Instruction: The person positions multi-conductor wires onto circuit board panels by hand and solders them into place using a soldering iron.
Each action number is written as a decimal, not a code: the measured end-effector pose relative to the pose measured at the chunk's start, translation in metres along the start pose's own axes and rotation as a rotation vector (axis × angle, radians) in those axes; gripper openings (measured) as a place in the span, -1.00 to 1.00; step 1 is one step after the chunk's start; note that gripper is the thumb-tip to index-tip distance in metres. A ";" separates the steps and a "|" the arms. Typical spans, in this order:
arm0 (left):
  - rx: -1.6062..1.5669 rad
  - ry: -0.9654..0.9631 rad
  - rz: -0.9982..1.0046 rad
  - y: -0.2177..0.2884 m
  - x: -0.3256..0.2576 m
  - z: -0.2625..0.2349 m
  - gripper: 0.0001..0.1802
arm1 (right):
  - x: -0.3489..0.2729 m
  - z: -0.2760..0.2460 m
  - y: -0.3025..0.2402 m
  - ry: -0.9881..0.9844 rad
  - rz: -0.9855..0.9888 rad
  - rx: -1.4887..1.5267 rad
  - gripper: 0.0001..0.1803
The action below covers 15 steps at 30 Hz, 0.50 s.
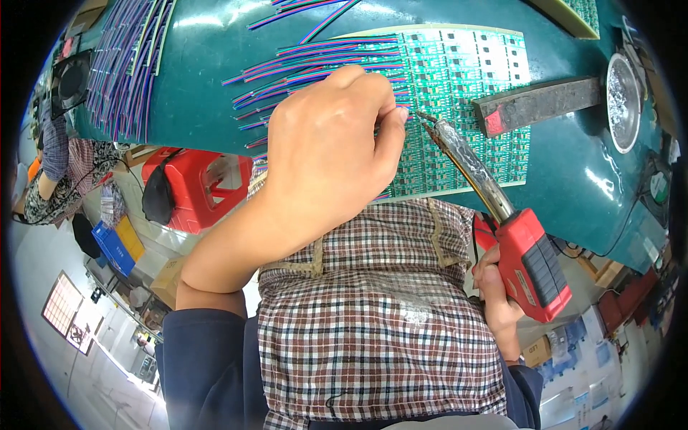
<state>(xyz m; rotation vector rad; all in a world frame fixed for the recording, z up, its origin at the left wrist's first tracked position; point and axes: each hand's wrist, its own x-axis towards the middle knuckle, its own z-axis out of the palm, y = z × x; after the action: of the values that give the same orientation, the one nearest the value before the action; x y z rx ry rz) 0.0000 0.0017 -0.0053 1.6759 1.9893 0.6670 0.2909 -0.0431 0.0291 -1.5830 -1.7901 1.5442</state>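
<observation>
Left hand (pixel 333 140): narrow pinch, contents hidden.
Right hand (pixel 498 297): holds soldering iron (pixel 519 247).
Iron tip (pixel 425 116): slipping could burn left hand.

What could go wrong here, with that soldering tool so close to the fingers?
The red soldering tool has its tip close to the left hand; if hot, a slip might cause a burn. The circuit board is densely packed, so a stray touch could damage something there. The loose wires fan out around the left hand and might get snagged.
</observation>
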 end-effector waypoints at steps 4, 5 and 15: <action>0.015 0.020 0.011 0.000 0.001 0.001 -0.78 | 0.003 0.000 0.004 -0.010 -0.053 -0.019 -0.92; 0.025 0.022 0.015 0.000 0.001 0.001 -0.78 | 0.003 0.000 0.006 -0.023 -0.073 -0.028 -0.91; 0.030 0.040 0.028 0.000 0.001 0.003 -0.77 | 0.004 -0.004 0.003 -0.055 -0.102 -0.105 -0.90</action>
<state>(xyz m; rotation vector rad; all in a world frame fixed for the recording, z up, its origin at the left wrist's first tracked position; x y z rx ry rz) 0.0019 0.0028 -0.0078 1.7232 2.0164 0.6892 0.2941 -0.0384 0.0267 -1.4821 -1.9792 1.4831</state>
